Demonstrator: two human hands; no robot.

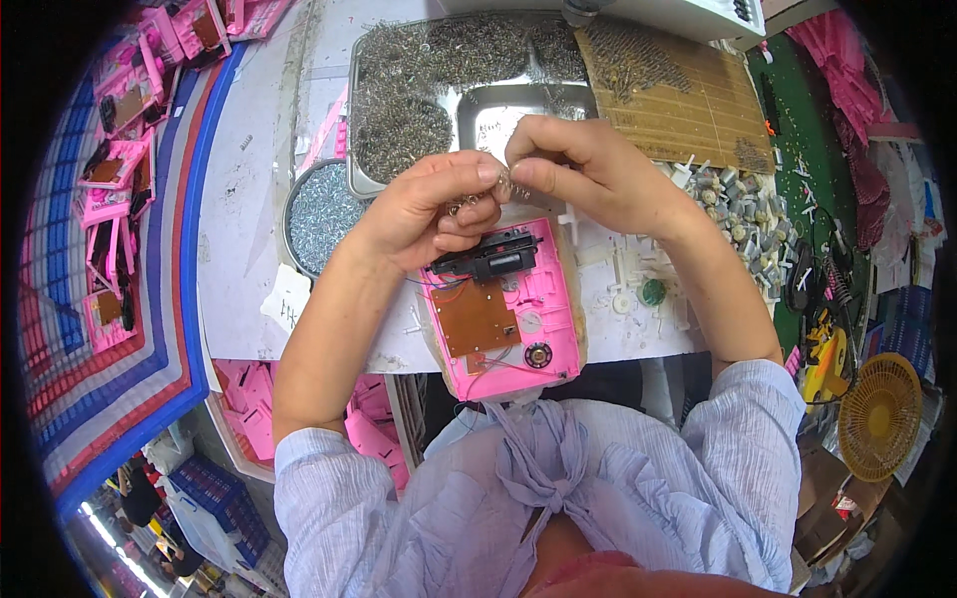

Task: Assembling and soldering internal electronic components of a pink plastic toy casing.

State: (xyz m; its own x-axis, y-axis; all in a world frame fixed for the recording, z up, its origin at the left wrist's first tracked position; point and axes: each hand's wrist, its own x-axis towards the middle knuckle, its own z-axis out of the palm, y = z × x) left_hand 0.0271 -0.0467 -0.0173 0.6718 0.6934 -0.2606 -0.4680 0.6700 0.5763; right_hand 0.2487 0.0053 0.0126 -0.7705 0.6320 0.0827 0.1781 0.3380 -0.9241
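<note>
My left hand is closed around several small metal springs, its thumb and forefinger pinched at the top. Against those fingertips, my right hand pinches small springs too, and the two hands meet there. Just below them lies a pink plastic housing, inner side up, on the table. It carries a brown circuit board, a black mechanism, a round speaker-like part and thin wires. Behind my hands stands a metal tray heaped with springs, with a bare patch showing its bottom.
A round tin of small screws stands left of my left forearm. Cardboard with scattered small metal pieces lies at back right. Small motors and white plastic parts pile up beyond my right forearm. Pink assemblies lie on striped cloth at left.
</note>
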